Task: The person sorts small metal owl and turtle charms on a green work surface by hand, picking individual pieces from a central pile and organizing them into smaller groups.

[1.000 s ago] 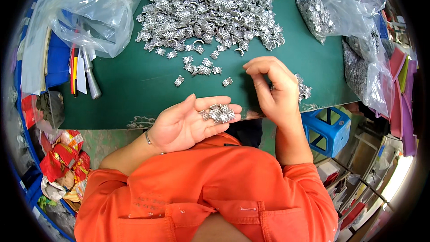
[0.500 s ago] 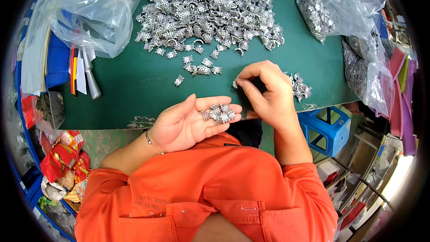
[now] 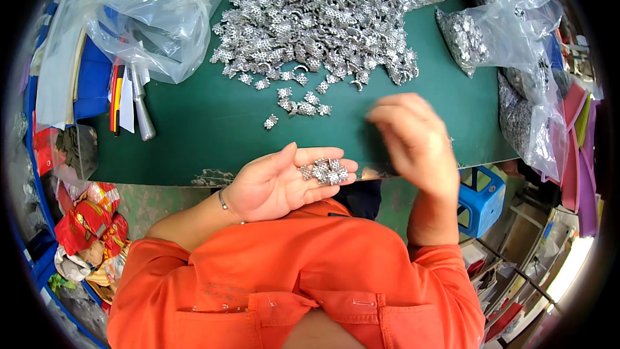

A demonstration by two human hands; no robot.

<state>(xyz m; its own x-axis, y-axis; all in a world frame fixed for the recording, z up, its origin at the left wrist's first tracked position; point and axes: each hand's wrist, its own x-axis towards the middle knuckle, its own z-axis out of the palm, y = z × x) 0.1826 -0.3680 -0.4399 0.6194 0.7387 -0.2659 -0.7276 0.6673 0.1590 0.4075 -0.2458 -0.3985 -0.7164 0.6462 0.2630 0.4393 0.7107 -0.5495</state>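
Note:
My left hand (image 3: 268,184) is palm up near the table's front edge, fingers stretched out. A few small silvery perforated metal pieces (image 3: 326,171) rest on its fingers. To the right, my right hand (image 3: 413,139) hovers over the table, smeared by motion, so I cannot tell whether it pinches anything. It largely covers the small group of pieces at the right. A loose cluster of the same pieces (image 3: 305,107) lies beyond my left hand, with a single piece (image 3: 270,121) at its left. Farther back is a large heap of these curved pieces (image 3: 310,26).
Clear plastic bags (image 3: 465,39) of metal pieces stand at the right and back. At the left lie a crumpled clear bag (image 3: 152,19), pens (image 3: 117,100) and a metal-coloured tapered tool (image 3: 143,113). A blue stool (image 3: 484,203) stands below the table's right side.
My right hand has moved right, away from the left, and is now blurred; the piece between its fingertips no longer shows. The whole view has shifted slightly. My left hand still bears its pieces.

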